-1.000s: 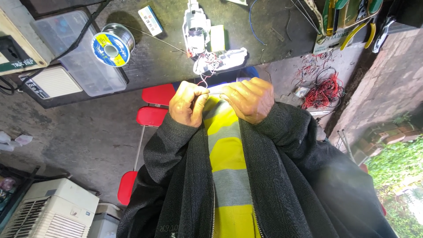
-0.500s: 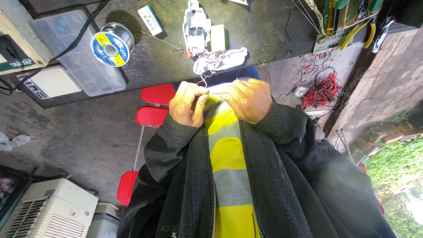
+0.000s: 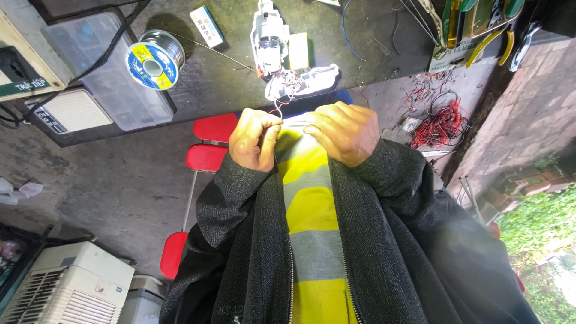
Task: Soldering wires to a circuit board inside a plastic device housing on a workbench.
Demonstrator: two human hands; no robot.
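At the centre of the frame the left hand point(image 3: 255, 139) and right hand point(image 3: 343, 132) sit close together against the chest, both curled shut, pinching thin red and white wires point(image 3: 275, 108), likely for a steady grip on fine strands. The wires run up to a small white motor-like device point(image 3: 270, 45) on the dark, scuffed workbench point(image 3: 360, 66). A shiny solder spool point(image 3: 155, 60) lies at upper left beside a clear plastic box point(image 3: 102, 66).
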